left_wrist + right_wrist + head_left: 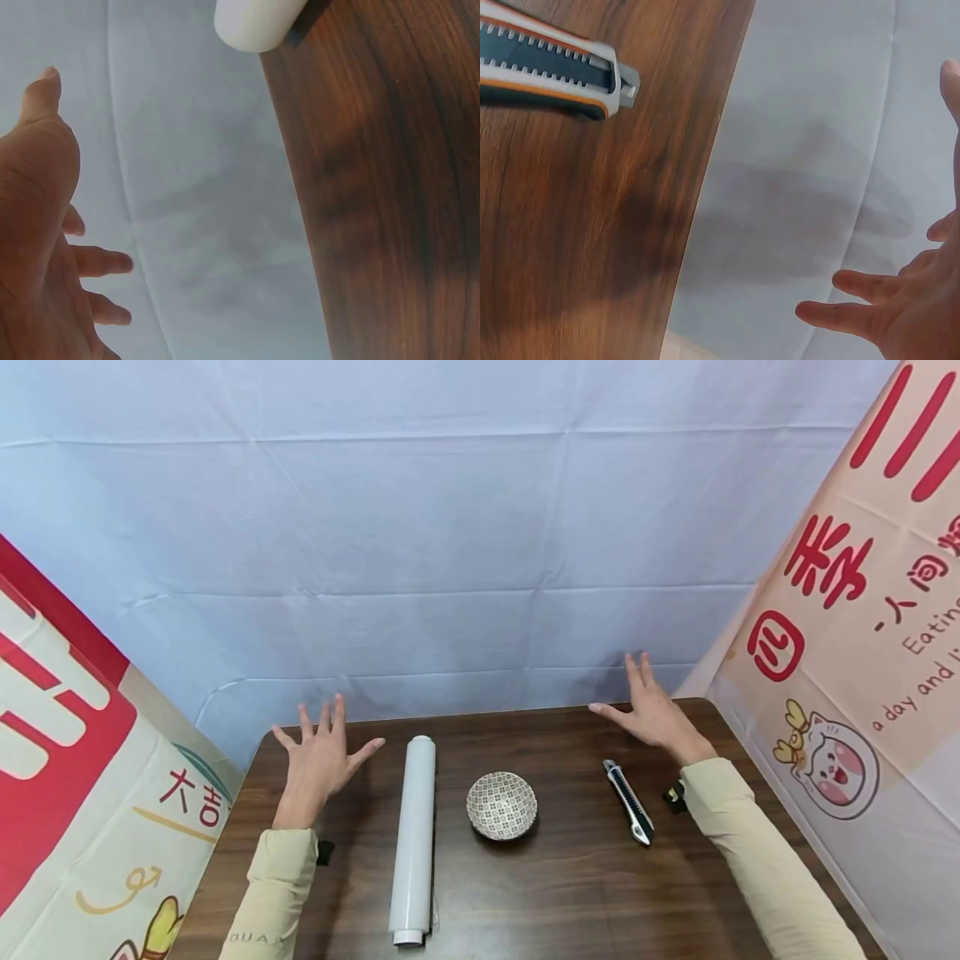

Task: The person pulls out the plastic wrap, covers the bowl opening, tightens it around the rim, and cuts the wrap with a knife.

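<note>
"How is the left hand [313, 770] held?"

"It is stretched forward, with its back turned toward the head view. The left fingers [325, 720] are spread like a fan, and the left thumb [366, 754] is angled inward."

"And the right hand [658, 717]?"

"That is extended too. The right thumb [611, 714] is held out to the left, apart from the right fingers [636, 678], two of which are seen pointing forward."

"How are the arms placed?"

"Both are stretched forward. The left forearm [275, 885] is slanted slightly inward, the right forearm [768, 868] more strongly so. The hands are held well apart."
</note>
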`<state>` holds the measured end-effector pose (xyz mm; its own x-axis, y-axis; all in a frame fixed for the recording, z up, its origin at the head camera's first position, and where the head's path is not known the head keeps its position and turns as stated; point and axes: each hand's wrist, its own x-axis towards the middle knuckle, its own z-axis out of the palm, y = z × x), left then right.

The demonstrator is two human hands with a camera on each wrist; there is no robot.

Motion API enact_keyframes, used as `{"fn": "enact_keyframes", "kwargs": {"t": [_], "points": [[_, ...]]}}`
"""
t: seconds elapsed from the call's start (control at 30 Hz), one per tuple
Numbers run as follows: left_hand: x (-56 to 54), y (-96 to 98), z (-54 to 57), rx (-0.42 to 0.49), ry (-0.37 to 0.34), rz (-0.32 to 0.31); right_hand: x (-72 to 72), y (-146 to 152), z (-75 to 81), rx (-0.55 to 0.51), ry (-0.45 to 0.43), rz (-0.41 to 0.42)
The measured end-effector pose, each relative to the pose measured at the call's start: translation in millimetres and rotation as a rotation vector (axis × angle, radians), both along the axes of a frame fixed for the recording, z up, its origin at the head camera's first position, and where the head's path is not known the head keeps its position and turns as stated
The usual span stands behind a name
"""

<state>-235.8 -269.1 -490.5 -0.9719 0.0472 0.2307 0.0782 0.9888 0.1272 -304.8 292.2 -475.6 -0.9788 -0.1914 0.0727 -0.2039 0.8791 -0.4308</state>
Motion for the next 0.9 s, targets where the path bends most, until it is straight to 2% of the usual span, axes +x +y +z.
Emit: {"fn": "enact_keyframes", "kwargs": {"t": [0.17, 0.5, 0.9], "points": [[4.6, -2.9, -0.4, 0.019, 0.004, 0.016, -1.8, -7.2, -2.0, -0.001, -0.014, 0.022], [8.0, -2.2, -5.7, 0.016, -0.062, 0.011, -7.6, -25.8, -0.8, 0.003, 0.005, 0.073], [14.6, 12.3, -19.9, 0.074, -0.079, -0.042, -8.2, -52.6, 6.4, 0.005, 0.015, 0.165]]}}
